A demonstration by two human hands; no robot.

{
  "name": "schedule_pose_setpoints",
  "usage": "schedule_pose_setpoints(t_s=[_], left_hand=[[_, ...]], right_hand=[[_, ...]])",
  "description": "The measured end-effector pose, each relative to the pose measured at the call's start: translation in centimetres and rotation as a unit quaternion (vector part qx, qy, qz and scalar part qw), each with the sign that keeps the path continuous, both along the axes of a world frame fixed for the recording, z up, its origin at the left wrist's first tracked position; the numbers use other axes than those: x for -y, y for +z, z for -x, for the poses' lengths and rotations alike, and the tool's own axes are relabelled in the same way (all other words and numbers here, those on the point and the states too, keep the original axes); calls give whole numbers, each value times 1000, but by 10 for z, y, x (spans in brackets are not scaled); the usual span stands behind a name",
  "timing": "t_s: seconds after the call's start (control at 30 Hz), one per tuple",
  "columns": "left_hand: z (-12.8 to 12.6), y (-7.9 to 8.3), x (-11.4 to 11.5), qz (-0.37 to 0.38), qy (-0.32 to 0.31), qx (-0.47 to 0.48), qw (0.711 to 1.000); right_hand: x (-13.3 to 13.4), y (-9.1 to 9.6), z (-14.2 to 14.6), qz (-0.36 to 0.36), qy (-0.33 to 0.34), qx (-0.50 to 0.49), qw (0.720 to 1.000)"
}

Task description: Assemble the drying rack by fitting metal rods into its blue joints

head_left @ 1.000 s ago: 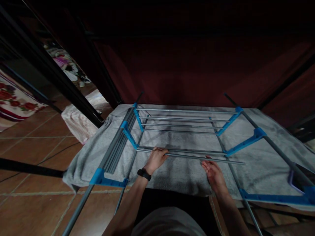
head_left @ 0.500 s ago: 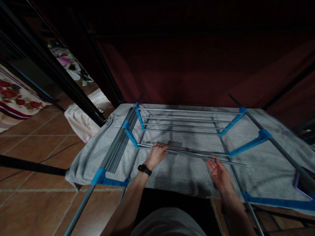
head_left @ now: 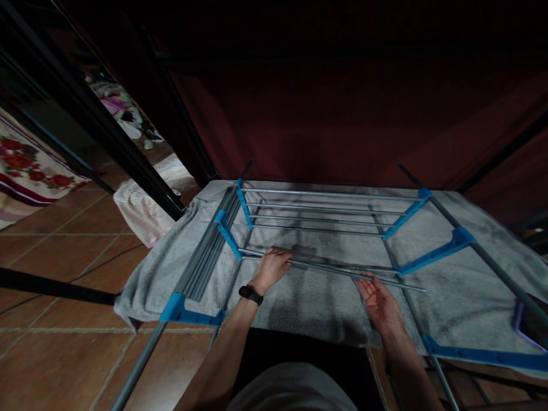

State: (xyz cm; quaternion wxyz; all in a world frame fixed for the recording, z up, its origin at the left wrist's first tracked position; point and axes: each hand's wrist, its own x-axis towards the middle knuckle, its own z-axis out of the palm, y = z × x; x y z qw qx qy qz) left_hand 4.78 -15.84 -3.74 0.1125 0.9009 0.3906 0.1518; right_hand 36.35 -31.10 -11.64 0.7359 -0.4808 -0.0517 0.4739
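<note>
My left grip (head_left: 274,268) is clamped over a thin grey rod (head_left: 338,271), knuckles up, and a black watch (head_left: 251,294) sits on that wrist. My right grip (head_left: 381,299) is turned palm up near the rod's other end, fingertips against it; I cannot tell whether they are pinched on it or only touching. The rod slants across the front of the metal rack (head_left: 325,194), its left end beside a blue bracket (head_left: 229,235); I cannot tell whether that end is seated. Its right end pokes past the right-hand bracket (head_left: 422,260), and another crossbar runs close behind it. Further back, four crossbars span the frame. To my left, a bundle of grey rods (head_left: 209,257) lies alongside the frame's side. Everything rests on a grey cloth (head_left: 325,311), with a dark, purple-edged object (head_left: 531,322) at the far right. Brown floor tiles (head_left: 64,365) show to the left, near a striped cloth (head_left: 143,211).
</note>
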Motion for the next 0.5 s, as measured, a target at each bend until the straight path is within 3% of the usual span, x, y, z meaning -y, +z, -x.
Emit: schedule_pose_setpoints(t_s=[0.5], left_hand=[[6,-3,-3,2,2,-1,1000]], right_hand=[[0,6,2,-16,-3,-11,1000]])
